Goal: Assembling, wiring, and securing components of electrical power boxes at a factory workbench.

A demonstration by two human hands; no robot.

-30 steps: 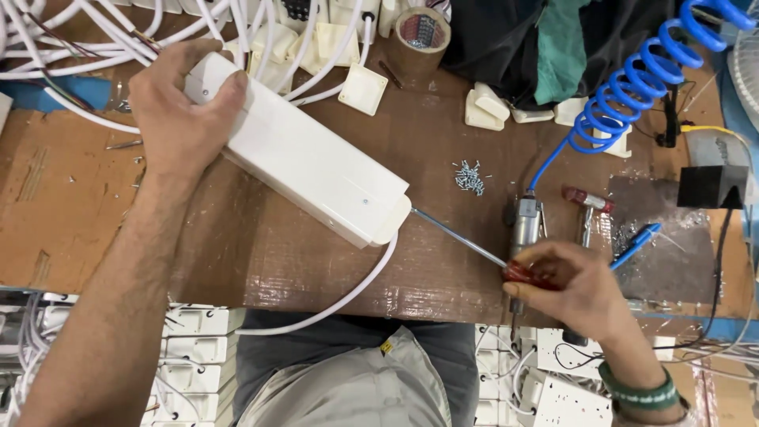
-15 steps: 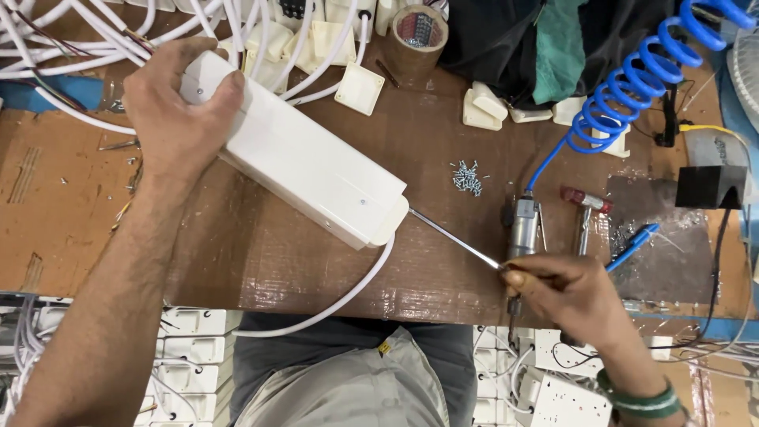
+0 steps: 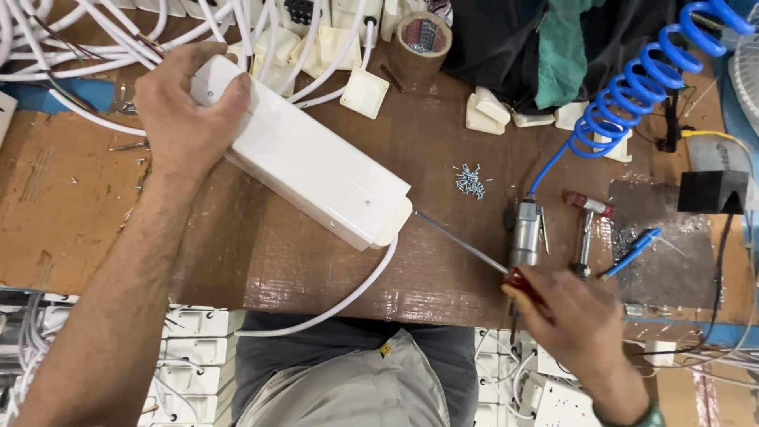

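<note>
The left hand (image 3: 186, 119) is clamped over the far end of a long white power-strip housing (image 3: 312, 166), which lies slanted on the brown counter (image 3: 261, 253). A white cable (image 3: 348, 296) leaves the housing's near end and curves toward the counter's front edge. Right of the housing, the slim metal shaft of a screwdriver (image 3: 462, 243) runs from the housing's near corner to the right hand (image 3: 573, 328), whose fingers are closed on the red handle. Beyond the shaft, farther right of the housing, lies a small heap of screws (image 3: 470, 180), then a pneumatic tool (image 3: 524, 229) on a blue coiled air hose (image 3: 632, 95), a small hammer (image 3: 585, 229) and a blue pen (image 3: 630, 251).
</note>
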